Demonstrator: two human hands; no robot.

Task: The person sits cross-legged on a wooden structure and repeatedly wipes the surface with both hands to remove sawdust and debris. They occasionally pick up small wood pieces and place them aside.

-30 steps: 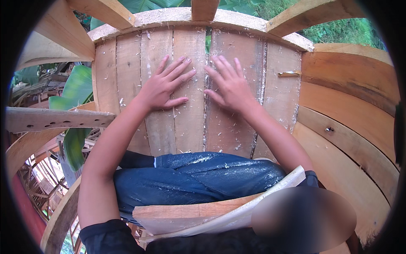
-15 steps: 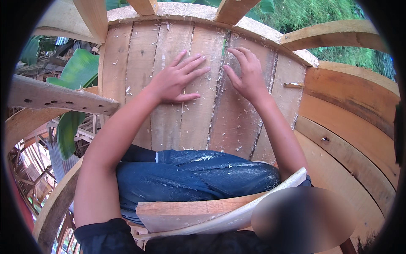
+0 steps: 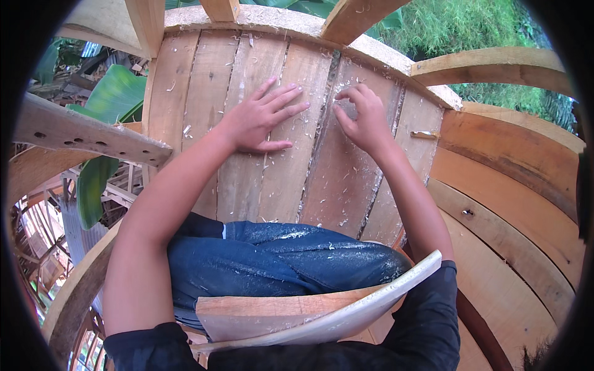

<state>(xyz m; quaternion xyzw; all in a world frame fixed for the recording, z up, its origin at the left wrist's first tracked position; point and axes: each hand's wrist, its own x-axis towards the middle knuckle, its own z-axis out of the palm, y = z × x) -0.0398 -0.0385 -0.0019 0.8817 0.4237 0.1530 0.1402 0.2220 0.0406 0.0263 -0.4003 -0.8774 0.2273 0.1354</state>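
Observation:
Wooden planks [image 3: 247, 179] lie side by side in front of me, with seams running between them. My left hand [image 3: 266, 117] rests on the planks with its fingers spread. To its right, my right hand [image 3: 365, 114] is held beside a seam [image 3: 320, 123], its index finger and thumb curled toward each other in a pinch. Whatever may be between those fingertips is too small to make out. Pale wood shavings [image 3: 187, 131] are scattered over the planks.
A curved beam [image 3: 284, 20] crosses the far end, and curved ribs [image 3: 489, 65] rise from the edge. Stacked side planks [image 3: 507, 161] stand at the right. A beam with holes [image 3: 93, 133] juts in from the left. A curved wooden piece [image 3: 309, 315] crosses close to my body.
My right hand has shifted slightly toward me, and its index finger and thumb have drawn closer together. The left hand stays spread in nearly the same spot.

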